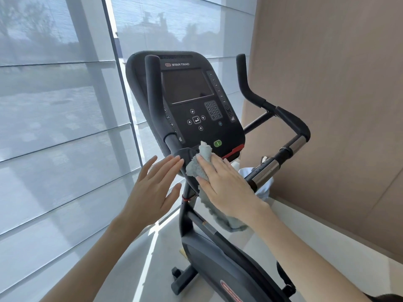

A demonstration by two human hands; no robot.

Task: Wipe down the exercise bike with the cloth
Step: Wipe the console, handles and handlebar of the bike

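A black exercise bike point(218, 264) stands in front of me, its console point(194, 101) with a dark screen and keypad tilted toward me. My right hand point(226, 186) lies flat with straight fingers on a light blue-grey cloth point(201, 160), pressing it against the bike's post just under the console, at the base of the left handlebar point(152, 99). The cloth's loose end hangs below my wrist. My left hand point(152, 190) is open, fingers straight, its fingertips at the left side of the same handlebar joint. It holds nothing.
The right handlebar point(290, 127), with chrome grip sections point(266, 173), juts out toward a tan wall point(331, 94). Large windows with sheer blinds point(54, 116) fill the left. Something white point(263, 188) sits behind the chrome grip. Pale floor point(135, 258) lies around the bike's base.
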